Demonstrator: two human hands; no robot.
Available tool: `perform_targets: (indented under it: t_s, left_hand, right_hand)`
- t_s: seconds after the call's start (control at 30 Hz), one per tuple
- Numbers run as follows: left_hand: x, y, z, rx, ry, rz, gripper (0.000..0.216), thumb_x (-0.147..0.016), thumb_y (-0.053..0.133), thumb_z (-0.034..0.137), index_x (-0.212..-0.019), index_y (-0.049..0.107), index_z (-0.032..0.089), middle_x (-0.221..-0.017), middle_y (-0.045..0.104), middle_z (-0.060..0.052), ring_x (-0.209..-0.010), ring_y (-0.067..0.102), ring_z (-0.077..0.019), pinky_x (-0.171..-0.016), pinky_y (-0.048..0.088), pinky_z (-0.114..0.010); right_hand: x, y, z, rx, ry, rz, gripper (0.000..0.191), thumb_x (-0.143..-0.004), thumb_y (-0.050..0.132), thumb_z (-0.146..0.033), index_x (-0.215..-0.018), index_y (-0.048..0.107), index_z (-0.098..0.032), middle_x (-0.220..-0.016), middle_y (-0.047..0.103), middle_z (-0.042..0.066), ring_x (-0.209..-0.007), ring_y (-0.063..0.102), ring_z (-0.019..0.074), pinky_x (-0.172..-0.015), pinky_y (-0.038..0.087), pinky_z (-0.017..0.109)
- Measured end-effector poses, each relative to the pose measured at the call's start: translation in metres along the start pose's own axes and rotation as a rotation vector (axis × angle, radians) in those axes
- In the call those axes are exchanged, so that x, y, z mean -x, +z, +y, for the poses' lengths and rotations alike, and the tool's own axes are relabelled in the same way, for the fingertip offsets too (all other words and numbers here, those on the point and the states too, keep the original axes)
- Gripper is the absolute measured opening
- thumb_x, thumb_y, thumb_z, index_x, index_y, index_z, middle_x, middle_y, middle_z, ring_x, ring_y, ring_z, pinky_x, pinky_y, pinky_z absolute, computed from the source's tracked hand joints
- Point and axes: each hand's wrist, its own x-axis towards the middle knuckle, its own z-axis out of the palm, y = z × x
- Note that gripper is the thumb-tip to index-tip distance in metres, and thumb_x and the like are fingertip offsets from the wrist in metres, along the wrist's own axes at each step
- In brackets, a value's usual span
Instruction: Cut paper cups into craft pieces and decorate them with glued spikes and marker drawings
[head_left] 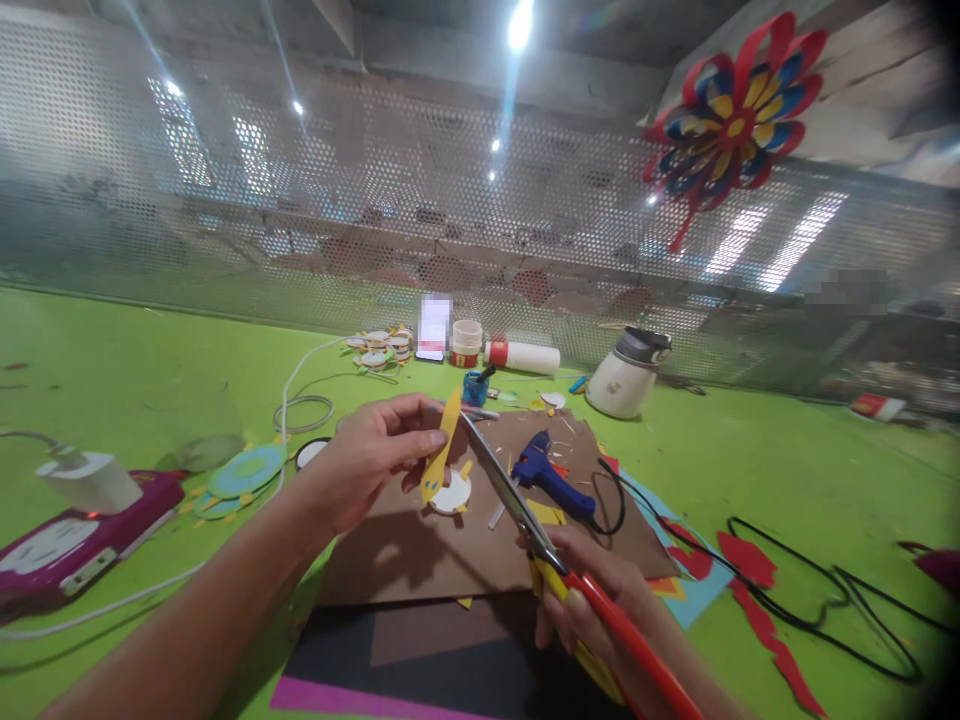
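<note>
Between the thumb and fingers of my left hand (386, 455) is a yellow paper strip (442, 455), tilted, with small blue marks at its lower end. My right hand (592, 590) grips the red and yellow handles of a pair of scissors (514, 500). The scissor blades point up and left, their tips close beside the top of the strip; I cannot tell whether they touch it. Below the strip, a white paper disc (451, 492) with yellow tabs lies on brown cardboard (405, 560). To the right rests a blue glue gun (555, 480).
A purple power strip (82, 540) with a white charger (90, 483) stands at left. Black cable (810, 600) loops at right near red paper scraps (750, 560). Behind are a phone (433, 328), paper cups (466, 343) and a kettle (626, 375). A paper flower (735, 125) hangs upper right.
</note>
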Motion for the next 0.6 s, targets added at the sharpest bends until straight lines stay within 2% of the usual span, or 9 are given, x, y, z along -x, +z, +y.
perform_targets:
  t_s: [0.23,0.4,0.6]
  left_hand:
    - [-0.0002,0.0009,0.0003,0.011,0.022,-0.017,0.016,-0.078,0.073,0.027,-0.087,0.069,0.015,-0.063,0.07,-0.002,-0.048,0.052,-0.0088,-0.043,0.034,-0.02]
    - [-0.0002,0.0006,0.0005,0.002,0.024,-0.017,0.015,-0.078,0.073,0.027,-0.085,0.069,0.015,-0.062,0.071,-0.003,-0.051,0.055,-0.0105,-0.044,0.035,-0.02]
    - [-0.0005,0.0013,0.0001,-0.004,0.022,0.002,0.016,-0.076,0.074,0.028,-0.085,0.069,0.015,-0.064,0.07,-0.004,-0.053,0.058,-0.0124,-0.045,0.036,-0.022]
  right_hand:
    - [0.001,-0.0004,-0.0003,0.067,0.004,0.024,0.074,-0.089,0.043,-0.077,-0.125,0.057,-0.014,-0.068,0.067,0.005,-0.057,0.063,0.016,-0.056,0.046,0.027]
    - [0.0016,-0.0002,0.0013,0.05,0.018,0.028,0.076,-0.088,0.045,-0.077,-0.128,0.057,-0.014,-0.068,0.068,0.005,-0.061,0.067,0.0183,-0.058,0.048,0.028]
    - [0.0011,-0.0002,0.0008,0.06,0.009,0.041,0.07,-0.089,0.047,-0.075,-0.126,0.059,-0.016,-0.067,0.065,0.003,-0.058,0.066,0.0166,-0.058,0.05,0.027]
